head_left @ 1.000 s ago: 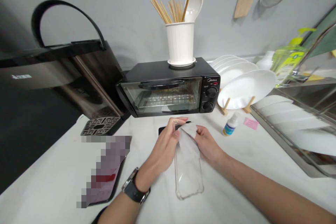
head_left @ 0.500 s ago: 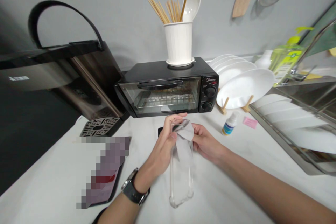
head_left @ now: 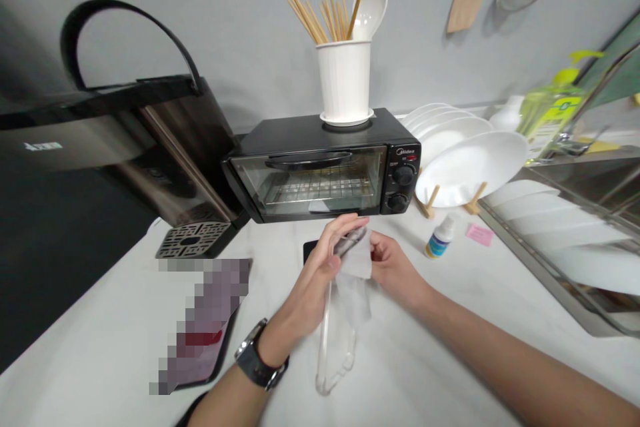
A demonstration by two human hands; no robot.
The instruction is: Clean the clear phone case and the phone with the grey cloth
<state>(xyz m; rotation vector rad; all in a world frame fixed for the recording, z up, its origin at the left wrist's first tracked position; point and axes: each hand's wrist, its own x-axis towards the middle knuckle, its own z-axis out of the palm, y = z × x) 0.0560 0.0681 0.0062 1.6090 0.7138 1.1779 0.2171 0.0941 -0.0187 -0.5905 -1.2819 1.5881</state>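
Note:
A clear phone case hangs tilted above the white counter, its upper end in my left hand. The fingers of that hand curl round the case's edge, with the thumb on its near side. My right hand pinches a thin grey-white wiping cloth against the upper part of the case. Part of the cloth shows through the clear plastic. Left of my forearm a phone lies on the counter, its screen blurred out. A dark flat object is partly hidden behind my left hand.
A black toaster oven stands behind my hands, with a white cup of chopsticks on top. At right are a small spray bottle, a pink packet, racked white plates and a sink. A dark drinks machine stands left.
The phone case has turned, its lower end swinging left and looking narrower. The cloth and my right hand have shifted slightly along its upper edge. The whole view has moved a little.

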